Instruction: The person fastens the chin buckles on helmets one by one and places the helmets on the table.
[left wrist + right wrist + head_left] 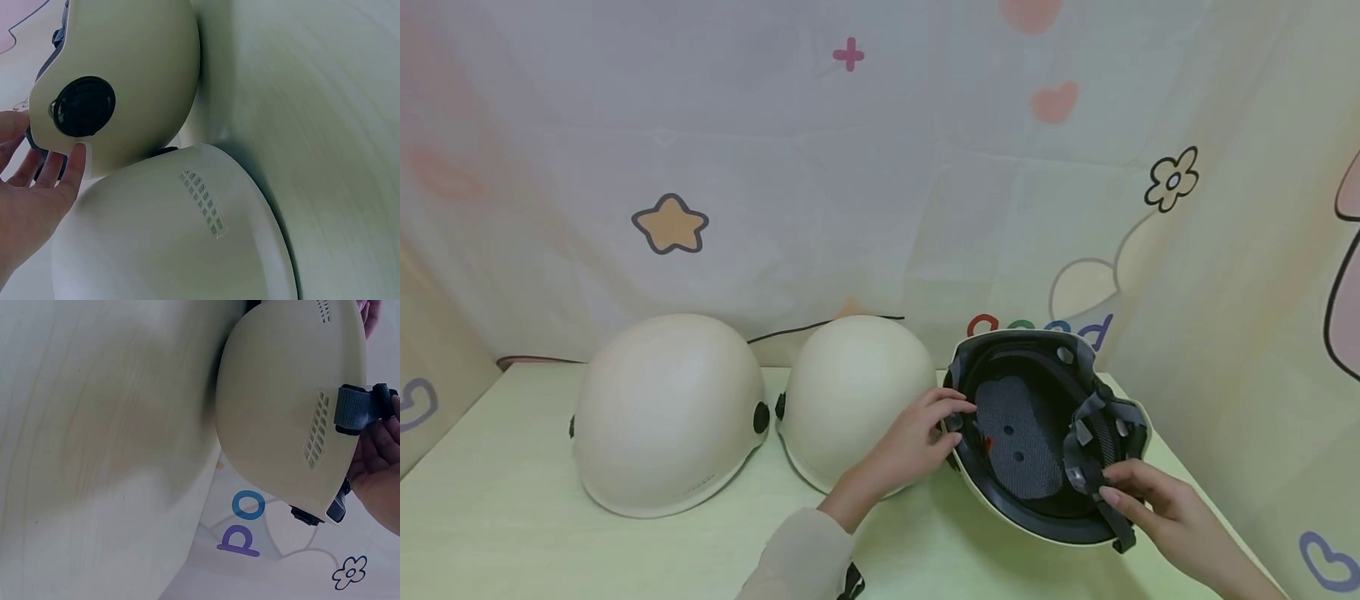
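A cream helmet (1000,517) rests upside down at the right of the table, its black padded inside facing up toward the head camera. My left hand (917,429) holds its left rim, fingertips at the edge near a round black disc (84,106) on the shell. At the opposite side, my right hand (1157,504) pinches the dark chin strap (1118,521) between thumb and fingers. The right wrist view shows that strap (356,412) folded over the rim beside a black buckle, with my right hand (381,450) behind it.
Two more cream helmets stand dome up: one (865,400) right beside my left forearm, another (670,417) farther left. A thin black cord (805,327) runs behind them. Printed curtains (775,167) enclose the pale wooden table (490,517). Something black (852,582) lies by my left sleeve.
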{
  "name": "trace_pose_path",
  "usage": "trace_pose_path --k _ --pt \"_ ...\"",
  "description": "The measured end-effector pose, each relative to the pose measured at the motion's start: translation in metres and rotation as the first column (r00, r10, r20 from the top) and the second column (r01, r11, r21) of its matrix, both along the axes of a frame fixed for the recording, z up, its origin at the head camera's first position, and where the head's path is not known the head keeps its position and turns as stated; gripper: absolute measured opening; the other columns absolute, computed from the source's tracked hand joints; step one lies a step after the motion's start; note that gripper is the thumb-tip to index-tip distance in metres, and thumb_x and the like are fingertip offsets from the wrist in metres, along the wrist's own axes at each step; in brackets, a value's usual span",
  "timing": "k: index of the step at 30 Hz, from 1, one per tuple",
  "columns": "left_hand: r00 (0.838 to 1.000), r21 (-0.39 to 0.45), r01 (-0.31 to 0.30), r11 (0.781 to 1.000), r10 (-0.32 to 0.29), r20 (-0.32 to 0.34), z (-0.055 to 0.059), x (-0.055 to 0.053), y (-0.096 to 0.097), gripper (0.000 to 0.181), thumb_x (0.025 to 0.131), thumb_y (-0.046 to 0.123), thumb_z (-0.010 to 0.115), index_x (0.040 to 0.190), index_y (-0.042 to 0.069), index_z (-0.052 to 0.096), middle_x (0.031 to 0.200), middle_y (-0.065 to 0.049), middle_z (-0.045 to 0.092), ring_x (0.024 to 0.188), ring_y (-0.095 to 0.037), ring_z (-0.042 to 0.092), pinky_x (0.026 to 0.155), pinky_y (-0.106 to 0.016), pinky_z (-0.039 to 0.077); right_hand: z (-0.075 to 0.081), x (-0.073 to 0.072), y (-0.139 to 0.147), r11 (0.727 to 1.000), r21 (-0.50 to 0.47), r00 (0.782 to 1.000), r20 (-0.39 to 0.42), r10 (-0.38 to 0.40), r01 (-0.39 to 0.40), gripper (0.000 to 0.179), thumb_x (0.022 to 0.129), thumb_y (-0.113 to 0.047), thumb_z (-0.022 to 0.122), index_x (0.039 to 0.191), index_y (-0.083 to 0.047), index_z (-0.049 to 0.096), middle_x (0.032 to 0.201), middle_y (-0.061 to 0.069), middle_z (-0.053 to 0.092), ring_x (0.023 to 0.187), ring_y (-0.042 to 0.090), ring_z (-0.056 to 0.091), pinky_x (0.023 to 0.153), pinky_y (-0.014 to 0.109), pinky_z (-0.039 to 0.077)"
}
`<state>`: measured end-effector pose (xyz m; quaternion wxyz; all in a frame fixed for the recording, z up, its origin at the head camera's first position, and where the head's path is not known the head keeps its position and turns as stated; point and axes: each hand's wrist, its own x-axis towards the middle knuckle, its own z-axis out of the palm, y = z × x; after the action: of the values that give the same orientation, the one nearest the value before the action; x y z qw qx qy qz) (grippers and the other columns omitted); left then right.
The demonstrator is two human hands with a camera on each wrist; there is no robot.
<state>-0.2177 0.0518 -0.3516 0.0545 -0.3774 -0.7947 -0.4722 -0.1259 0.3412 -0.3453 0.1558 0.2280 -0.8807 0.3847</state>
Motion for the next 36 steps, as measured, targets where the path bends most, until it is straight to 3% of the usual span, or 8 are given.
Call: trace_pose_path --k 4,10,13,17,23,28,33,36 --pt "1.000 -0.022 0.005 1.000 -0.005 -0.015 0.000 0.001 -0.001 0.032 0.087 -0.002 0.057 0.118 0.003 0.057 0.124 -0.010 0.047 0.100 -0.021 0.051 0.074 -0.020 0.045 0.001 0.000 0.000 1.000 0.017 1.000 0.023 -0.020 0.020 0.019 0.083 0.011 0.058 0.092 -0.006 0.059 0.079 -0.006 0.060 0.071 0.006 0.053 0.058 0.017 0.043" --pt "0.997 -0.139 -0.019 0.990 0.008 -0.078 0.000 0.003 -0.003 0.033 0.088 0.003 0.058 0.120 0.004 0.056 0.124 -0.009 0.047 0.114 -0.023 0.046 0.093 -0.028 0.040 0.002 0.000 0.001 0.999 0.031 0.999 0.019 -0.028 0.027 0.020 0.082 0.011 0.059 0.091 -0.007 0.060 0.077 -0.006 0.060 0.069 0.006 0.051 0.056 0.020 0.042" --pt "0.996 -0.174 -0.031 0.984 0.015 -0.092 -0.001 0.003 -0.003 0.032 0.088 0.004 0.057 0.120 0.003 0.055 0.123 -0.010 0.046 0.113 -0.023 0.046 0.095 -0.029 0.038 0.003 -0.001 0.000 0.999 0.031 1.000 0.004 -0.015 0.015 0.022 0.081 0.012 0.060 0.090 -0.008 0.061 0.077 -0.006 0.060 0.070 0.006 0.050 0.055 0.021 0.041" --pt "0.994 -0.177 -0.054 0.983 0.036 -0.103 -0.004 0.002 -0.001 0.030 0.090 0.006 0.053 0.120 0.002 0.055 0.122 -0.011 0.046 0.110 -0.023 0.048 0.094 -0.029 0.039 0.004 -0.001 0.000 1.000 0.021 1.000 0.015 0.013 -0.013 0.024 0.080 0.013 0.059 0.091 -0.009 0.061 0.077 -0.005 0.060 0.071 0.007 0.050 0.055 0.022 0.040" --pt "0.980 -0.134 -0.156 0.979 0.135 -0.149 -0.011 0.004 0.007 0.031 0.091 0.022 0.058 0.115 0.003 0.058 0.115 -0.009 0.048 0.104 -0.023 0.048 0.090 -0.030 0.040 0.003 0.000 -0.001 0.998 -0.002 0.998 0.011 0.067 -0.067 0.027 0.080 0.015 0.058 0.093 -0.008 0.061 0.078 -0.003 0.060 0.072 0.007 0.051 0.058 0.021 0.040" --pt "0.949 -0.159 -0.242 0.957 0.200 -0.244 -0.012 0.005 0.010 0.031 0.088 0.028 0.062 0.111 0.007 0.061 0.111 -0.006 0.050 0.101 -0.022 0.042 0.087 -0.028 0.040 0.003 0.000 -0.001 0.997 -0.002 0.997 0.006 0.080 -0.080 0.027 0.079 0.016 0.058 0.094 -0.007 0.061 0.078 -0.004 0.060 0.073 0.006 0.050 0.058 0.021 0.040" --pt "0.883 -0.225 -0.330 0.917 0.216 -0.416 -0.011 0.003 0.009 0.031 0.086 0.033 0.063 0.106 0.010 0.064 0.107 -0.003 0.056 0.103 -0.022 0.042 0.089 -0.032 0.039 0.004 0.001 -0.002 0.997 0.008 0.997 0.011 0.082 -0.082 0.026 0.080 0.015 0.058 0.094 -0.007 0.061 0.080 -0.004 0.060 0.072 0.007 0.050 0.056 0.022 0.040" --pt "0.858 -0.262 -0.347 0.900 0.193 -0.476 -0.009 0.002 0.008 0.031 0.086 0.035 0.062 0.106 0.011 0.064 0.105 -0.002 0.058 0.105 -0.021 0.043 0.090 -0.033 0.039 0.004 0.001 -0.003 0.996 0.014 0.996 0.016 0.087 -0.088 0.026 0.080 0.014 0.059 0.094 -0.007 0.061 0.080 -0.005 0.060 0.072 0.007 0.050 0.055 0.022 0.041"
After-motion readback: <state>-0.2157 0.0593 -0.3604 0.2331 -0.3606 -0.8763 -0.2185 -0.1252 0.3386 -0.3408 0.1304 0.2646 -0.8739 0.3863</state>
